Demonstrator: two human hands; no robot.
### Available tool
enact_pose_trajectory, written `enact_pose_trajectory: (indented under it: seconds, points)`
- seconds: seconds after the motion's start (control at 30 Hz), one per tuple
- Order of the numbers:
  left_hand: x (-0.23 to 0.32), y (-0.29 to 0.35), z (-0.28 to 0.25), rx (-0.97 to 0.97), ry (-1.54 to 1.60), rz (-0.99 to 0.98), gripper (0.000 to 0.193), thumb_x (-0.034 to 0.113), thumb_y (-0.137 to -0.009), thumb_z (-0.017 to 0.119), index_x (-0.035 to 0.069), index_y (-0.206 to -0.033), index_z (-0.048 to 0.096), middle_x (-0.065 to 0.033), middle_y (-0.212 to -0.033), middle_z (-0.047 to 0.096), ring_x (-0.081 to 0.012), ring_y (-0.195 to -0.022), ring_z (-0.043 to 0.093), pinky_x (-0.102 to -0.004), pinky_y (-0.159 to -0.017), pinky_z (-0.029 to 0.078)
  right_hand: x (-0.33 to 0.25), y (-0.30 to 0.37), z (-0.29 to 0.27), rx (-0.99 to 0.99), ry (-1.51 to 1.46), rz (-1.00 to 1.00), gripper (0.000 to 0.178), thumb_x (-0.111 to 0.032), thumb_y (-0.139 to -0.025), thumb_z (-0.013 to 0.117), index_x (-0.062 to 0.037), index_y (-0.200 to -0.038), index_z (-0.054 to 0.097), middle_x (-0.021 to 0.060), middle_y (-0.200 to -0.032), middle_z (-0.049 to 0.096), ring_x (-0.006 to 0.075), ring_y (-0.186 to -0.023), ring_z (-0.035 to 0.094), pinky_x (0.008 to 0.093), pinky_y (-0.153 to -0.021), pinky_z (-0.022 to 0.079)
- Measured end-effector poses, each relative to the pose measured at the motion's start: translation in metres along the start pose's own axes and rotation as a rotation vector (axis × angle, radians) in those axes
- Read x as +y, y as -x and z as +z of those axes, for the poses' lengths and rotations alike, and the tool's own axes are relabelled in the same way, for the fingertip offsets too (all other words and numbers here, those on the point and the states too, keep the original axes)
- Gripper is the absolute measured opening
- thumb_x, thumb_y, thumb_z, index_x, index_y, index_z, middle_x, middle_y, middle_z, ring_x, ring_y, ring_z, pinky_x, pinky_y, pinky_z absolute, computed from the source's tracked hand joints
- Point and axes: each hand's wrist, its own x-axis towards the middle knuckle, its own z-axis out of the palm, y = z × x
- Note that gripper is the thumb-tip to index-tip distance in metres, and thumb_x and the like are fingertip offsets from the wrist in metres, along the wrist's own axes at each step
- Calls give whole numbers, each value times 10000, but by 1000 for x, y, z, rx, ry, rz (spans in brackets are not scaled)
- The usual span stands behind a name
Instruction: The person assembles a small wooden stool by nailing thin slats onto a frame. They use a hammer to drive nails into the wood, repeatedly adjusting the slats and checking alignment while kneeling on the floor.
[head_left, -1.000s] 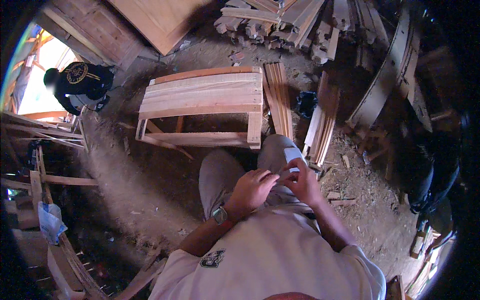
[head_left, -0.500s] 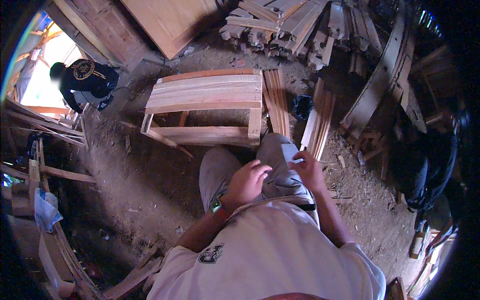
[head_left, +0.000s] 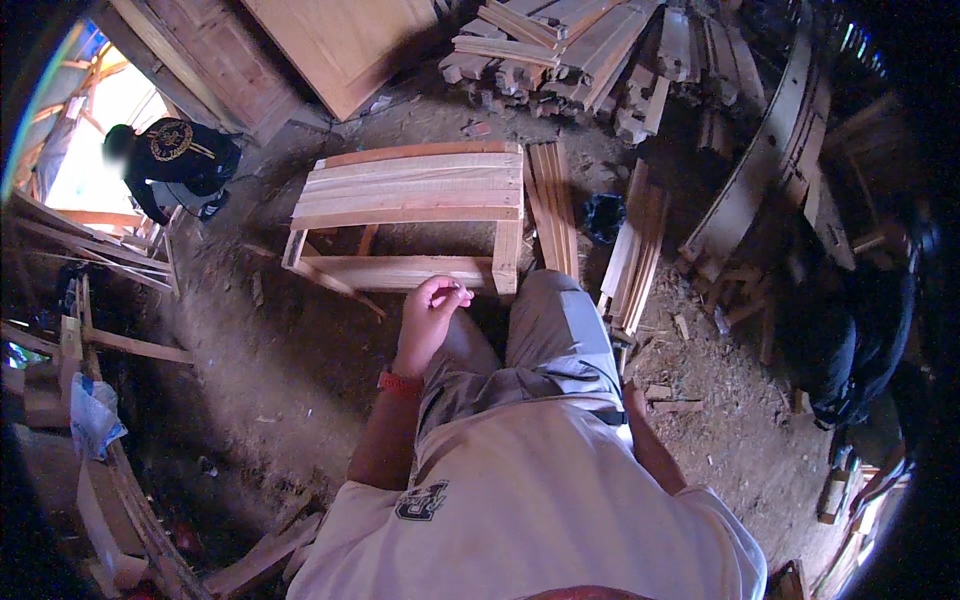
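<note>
My left hand is raised over my left thigh, close to the near rail of a wooden frame. Its fingers are curled into a pinch; a small pale bit shows at the fingertips, too small to name. The wooden frame has slats across its far part, an opening in the middle and a rail along the near side. My right hand hangs low beside my right thigh, partly hidden, and its fingers do not show. Nearest to it is a bundle of wooden strips on the ground.
More wooden strips lie against the frame's right side, near a dark bag. A lumber pile is at the back. A person in dark clothes bends at the far left. Dark clothing shows at right. Wood scraps lie on the dirt floor.
My hands, close together over my lap before, have parted. The left has moved forward and left towards the frame; the right has dropped down beside my thigh.
</note>
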Motion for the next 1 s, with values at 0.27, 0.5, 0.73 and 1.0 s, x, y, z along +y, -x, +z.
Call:
enact_pose_trajectory:
  seconds: [0.27, 0.5, 0.73, 1.0]
  points:
    - [10, -49, 5, 58, -197, 118, 211, 199, -990, 697, -8, -1031, 704, -75, -921, 748, -133, -842, 694, -280, -779, 522, -35, 23, -29, -5, 91, -288, 351, -351, -956, 579, -9, -995, 646, 277, -948, 708, 463, -877, 703, 555, -729, 561]
    - [-3, -122, 33, 148, -390, 342, 189, 188, -901, 767, 2, -922, 745, -140, -933, 747, -275, -902, 701, -383, -853, 520, -11, -2, -20, -323, -636, -110, 322, -261, -937, 660, -71, -1183, 577, 79, -781, 642, 206, -663, 609, 396, -559, 495]
    - [-9, -144, 55, 133, -365, 442, 149, 152, -888, 765, 7, -883, 731, -139, -902, 729, -322, -897, 683, -410, -845, 513, -29, 51, -75, -194, -524, -25, 212, -201, -996, 603, -100, -1177, 562, 13, -668, 551, 120, -494, 497, 300, -412, 369]
    - [-14, -89, 50, 178, -254, 307, 143, 136, -941, 736, 0, -983, 718, -118, -977, 725, -262, -934, 681, -371, -854, 517, -74, 59, -122, -77, -511, -148, 274, -332, -1009, 633, -120, -1177, 594, -5, -596, 527, 107, -452, 485, 304, -410, 366]
